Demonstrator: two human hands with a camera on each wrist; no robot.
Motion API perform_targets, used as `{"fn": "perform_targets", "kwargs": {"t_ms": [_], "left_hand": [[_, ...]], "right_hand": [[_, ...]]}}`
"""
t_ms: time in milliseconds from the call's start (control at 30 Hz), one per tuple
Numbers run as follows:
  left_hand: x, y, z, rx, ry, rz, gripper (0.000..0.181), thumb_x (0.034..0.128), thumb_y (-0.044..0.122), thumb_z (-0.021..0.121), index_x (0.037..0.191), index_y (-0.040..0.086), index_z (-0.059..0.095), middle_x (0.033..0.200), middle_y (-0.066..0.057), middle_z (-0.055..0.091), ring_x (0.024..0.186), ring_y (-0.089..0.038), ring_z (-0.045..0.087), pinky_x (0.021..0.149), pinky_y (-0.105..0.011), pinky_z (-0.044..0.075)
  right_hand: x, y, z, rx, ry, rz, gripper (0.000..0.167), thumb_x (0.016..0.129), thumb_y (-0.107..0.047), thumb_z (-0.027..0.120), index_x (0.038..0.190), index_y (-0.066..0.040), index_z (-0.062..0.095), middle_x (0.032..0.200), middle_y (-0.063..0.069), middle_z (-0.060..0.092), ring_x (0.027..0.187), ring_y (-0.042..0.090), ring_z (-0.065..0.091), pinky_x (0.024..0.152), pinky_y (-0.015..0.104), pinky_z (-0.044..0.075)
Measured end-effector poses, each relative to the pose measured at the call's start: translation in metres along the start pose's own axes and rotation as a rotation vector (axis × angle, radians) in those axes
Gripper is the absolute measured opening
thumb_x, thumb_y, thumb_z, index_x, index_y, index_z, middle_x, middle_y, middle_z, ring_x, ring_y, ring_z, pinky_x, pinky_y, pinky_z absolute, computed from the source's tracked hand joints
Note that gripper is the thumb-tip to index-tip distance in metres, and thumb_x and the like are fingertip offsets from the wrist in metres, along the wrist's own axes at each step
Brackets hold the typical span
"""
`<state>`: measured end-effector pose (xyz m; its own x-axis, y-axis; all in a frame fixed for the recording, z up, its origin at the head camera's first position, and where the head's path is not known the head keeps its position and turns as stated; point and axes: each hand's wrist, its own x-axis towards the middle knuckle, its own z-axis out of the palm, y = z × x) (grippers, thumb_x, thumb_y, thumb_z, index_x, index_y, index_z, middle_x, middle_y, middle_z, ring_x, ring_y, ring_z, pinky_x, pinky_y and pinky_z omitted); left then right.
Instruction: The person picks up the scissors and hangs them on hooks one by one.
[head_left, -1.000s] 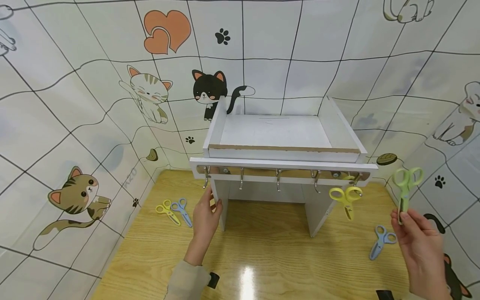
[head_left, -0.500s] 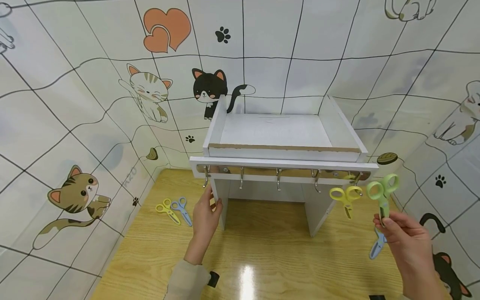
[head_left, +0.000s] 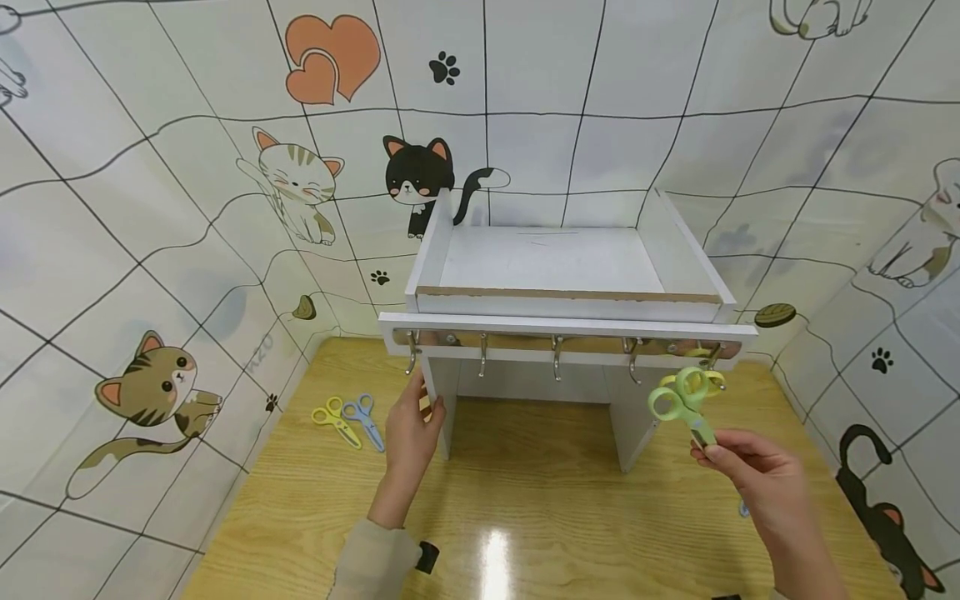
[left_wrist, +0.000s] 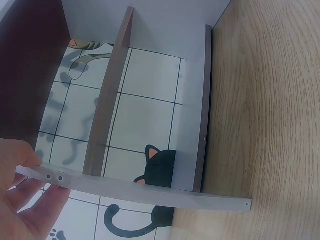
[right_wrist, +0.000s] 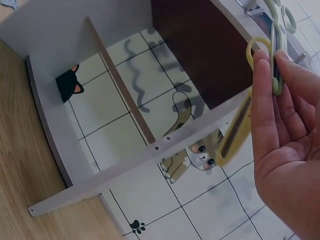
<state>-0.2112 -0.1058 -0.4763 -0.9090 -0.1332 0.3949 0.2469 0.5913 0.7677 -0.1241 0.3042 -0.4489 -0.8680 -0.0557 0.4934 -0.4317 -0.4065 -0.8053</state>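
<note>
My right hand pinches a pair of green scissors by the blade end, handle loops upward. In the head view they overlap a pair of yellow scissors hanging from the rightmost hook of a white shelf's metal hook rail. The right wrist view shows the yellow scissors just beside the green scissors. My left hand grips the edge of the left side panel of the white shelf; its thumb and fingers lie on both sides of that panel in the left wrist view.
On the wooden table, at the left, lie yellow scissors and blue scissors. More blue scissors lie at the right, mostly hidden behind my right hand. Cat-patterned walls stand behind and at both sides.
My right hand has moved left with the green scissors, from the far right to in front of the hanging yellow scissors. The left hand has stayed on the panel.
</note>
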Motion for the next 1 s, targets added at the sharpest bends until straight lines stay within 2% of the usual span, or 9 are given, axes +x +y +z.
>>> {"fn": "perform_targets", "kwargs": {"t_ms": [333, 467, 700, 833, 1000], "left_hand": [[0.0, 0.002, -0.001, -0.006, -0.007, 0.001, 0.051, 0.09, 0.001, 0.065, 0.138, 0.012, 0.054, 0.124, -0.018, 0.068, 0.112, -0.037, 0.068, 0.078, -0.044, 0.065], [0.0, 0.002, -0.001, 0.0, -0.009, -0.001, 0.05, 0.09, 0.001, 0.066, 0.137, 0.012, 0.054, 0.124, -0.017, 0.069, 0.112, -0.037, 0.068, 0.078, -0.042, 0.065], [0.001, 0.003, 0.0, 0.008, -0.007, -0.01, 0.05, 0.0899, 0.001, 0.066, 0.138, 0.011, 0.055, 0.123, -0.017, 0.069, 0.111, -0.036, 0.069, 0.078, -0.041, 0.065], [0.0, 0.003, -0.001, 0.007, -0.007, -0.007, 0.049, 0.0902, 0.001, 0.066, 0.137, 0.011, 0.055, 0.122, -0.017, 0.069, 0.112, -0.036, 0.069, 0.078, -0.041, 0.065], [0.0, 0.002, -0.001, 0.0, -0.007, -0.011, 0.048, 0.0905, 0.002, 0.066, 0.136, 0.011, 0.056, 0.123, -0.017, 0.069, 0.112, -0.036, 0.069, 0.079, -0.042, 0.065]], "right_hand": [[0.006, 0.012, 0.013, -0.057, -0.062, 0.013, 0.039, 0.089, 0.028, 0.045, 0.112, 0.009, 0.069, 0.1, 0.009, 0.077, 0.088, 0.017, 0.076, 0.078, 0.025, 0.063], [0.008, 0.014, 0.016, -0.093, -0.09, 0.03, 0.04, 0.089, 0.027, 0.047, 0.111, 0.003, 0.071, 0.099, 0.006, 0.078, 0.088, 0.014, 0.076, 0.077, 0.025, 0.063], [0.006, 0.016, 0.019, -0.178, -0.075, 0.093, 0.037, 0.09, 0.023, 0.05, 0.11, 0.0, 0.071, 0.095, 0.002, 0.078, 0.086, 0.012, 0.076, 0.075, 0.023, 0.063], [0.004, 0.02, 0.017, -0.191, -0.08, 0.113, 0.037, 0.091, 0.022, 0.05, 0.113, 0.0, 0.069, 0.097, 0.001, 0.077, 0.087, 0.011, 0.075, 0.075, 0.023, 0.063], [0.002, 0.025, 0.015, -0.164, -0.097, 0.109, 0.036, 0.092, 0.023, 0.046, 0.116, 0.004, 0.067, 0.101, 0.004, 0.077, 0.089, 0.013, 0.075, 0.076, 0.025, 0.063]]}}
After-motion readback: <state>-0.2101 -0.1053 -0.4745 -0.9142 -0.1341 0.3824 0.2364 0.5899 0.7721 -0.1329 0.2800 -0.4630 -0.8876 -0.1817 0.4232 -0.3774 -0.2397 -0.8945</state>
